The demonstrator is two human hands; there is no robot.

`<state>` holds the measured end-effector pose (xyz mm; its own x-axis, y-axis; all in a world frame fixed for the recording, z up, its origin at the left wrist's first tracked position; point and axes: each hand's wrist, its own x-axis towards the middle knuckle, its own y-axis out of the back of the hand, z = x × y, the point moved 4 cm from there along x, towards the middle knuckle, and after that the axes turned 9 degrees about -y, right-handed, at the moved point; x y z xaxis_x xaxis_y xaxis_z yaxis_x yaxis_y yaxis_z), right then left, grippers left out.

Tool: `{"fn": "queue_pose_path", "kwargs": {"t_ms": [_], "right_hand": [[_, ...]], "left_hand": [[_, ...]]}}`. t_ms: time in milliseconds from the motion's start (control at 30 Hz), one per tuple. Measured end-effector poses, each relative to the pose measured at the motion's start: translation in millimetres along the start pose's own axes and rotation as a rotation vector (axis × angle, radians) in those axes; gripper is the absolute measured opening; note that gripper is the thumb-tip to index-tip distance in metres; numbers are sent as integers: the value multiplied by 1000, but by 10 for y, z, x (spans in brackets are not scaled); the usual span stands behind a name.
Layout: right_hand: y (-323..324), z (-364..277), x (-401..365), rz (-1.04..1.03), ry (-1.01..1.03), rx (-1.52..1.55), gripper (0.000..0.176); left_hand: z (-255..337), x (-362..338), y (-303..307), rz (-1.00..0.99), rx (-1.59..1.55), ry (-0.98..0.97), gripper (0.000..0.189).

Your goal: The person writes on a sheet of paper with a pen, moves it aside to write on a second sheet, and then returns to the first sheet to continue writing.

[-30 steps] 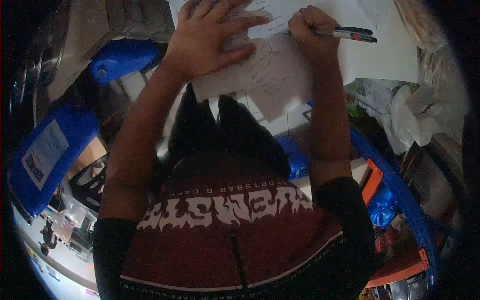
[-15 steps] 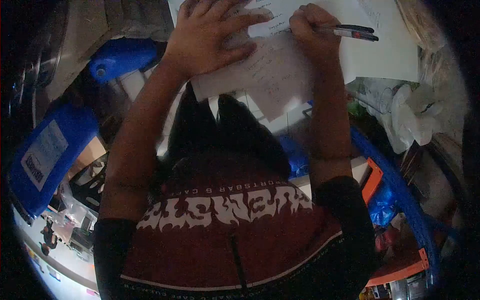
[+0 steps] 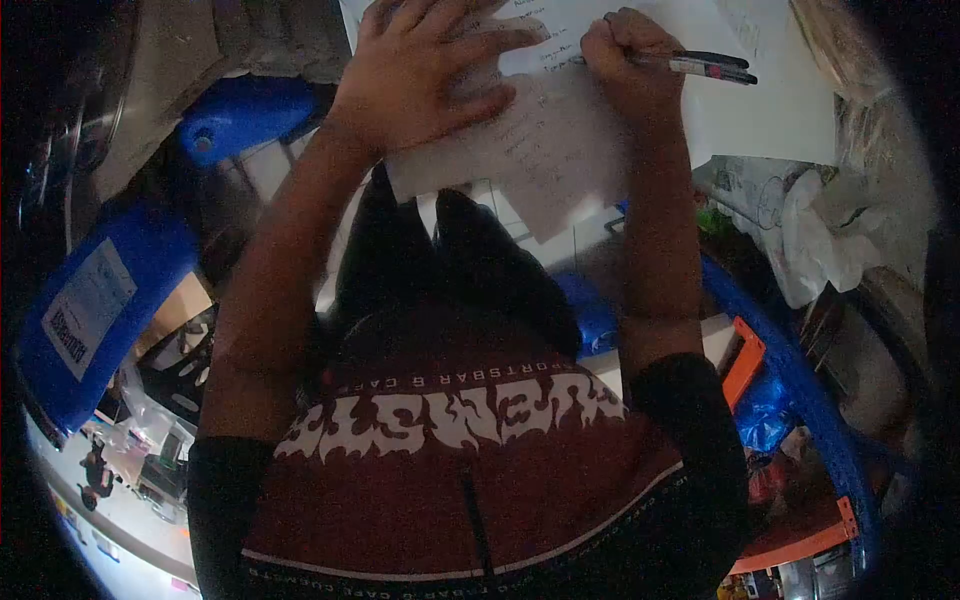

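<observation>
Handwritten lines cover a sheet of paper (image 3: 560,170) at the top of the head view. My left hand (image 3: 430,80) lies flat on it, fingers spread toward the right. Close by on the right, my right hand (image 3: 632,60) is closed around a pen (image 3: 715,67), whose dark back end and cap stick out to the right. The pen's tip is around the left side of my fist, right at the written lines. Another white sheet (image 3: 770,110) lies under and beyond my right wrist. The lower edge of the written paper hangs toward my lap.
A blue container (image 3: 245,115) stands at upper left, and a larger blue one with a label (image 3: 100,310) below it. Crumpled clear plastic bags (image 3: 825,235) sit at the right. An orange and blue shelf frame (image 3: 745,360) runs down the right side. A person (image 3: 97,475) appears far off at lower left.
Both hands stay almost in place on the paper. The pen and the right hand's fingers have shifted only very slightly.
</observation>
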<state>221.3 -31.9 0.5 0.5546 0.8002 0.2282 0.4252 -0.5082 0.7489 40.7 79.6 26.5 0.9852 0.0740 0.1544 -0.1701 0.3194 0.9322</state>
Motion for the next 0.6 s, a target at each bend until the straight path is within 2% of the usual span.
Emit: {"fn": "queue_pose_path", "kwargs": {"t_ms": [33, 100, 200, 267, 333, 400, 533, 600], "right_hand": [[-6, 42, -9, -1, -1, 0, 26], [-10, 104, -13, -88, -24, 555, 35], [17, 24, -33, 21, -51, 459, 31], [-205, 349, -6, 2, -121, 368, 28], [-233, 405, -4, -15, -190, 276, 27], [-62, 87, 8, 56, 3, 49, 29], [-96, 98, 43, 41, 61, 83, 31], [-199, 148, 114, 382, 319, 168, 32]], "left_hand": [[1, 1, 11, 1, -12, 3, 58], [9, 8, 11, -8, -2, 4, 58], [9, 7, 19, -17, 3, 7, 58], [11, 0, 19, -20, -3, 8, 57], [11, -2, 14, -35, -8, 24, 58], [11, 9, 24, -43, -6, 24, 58], [1, 10, 8, -48, 21, 15, 59], [10, 11, 20, -47, 28, 13, 58]]}}
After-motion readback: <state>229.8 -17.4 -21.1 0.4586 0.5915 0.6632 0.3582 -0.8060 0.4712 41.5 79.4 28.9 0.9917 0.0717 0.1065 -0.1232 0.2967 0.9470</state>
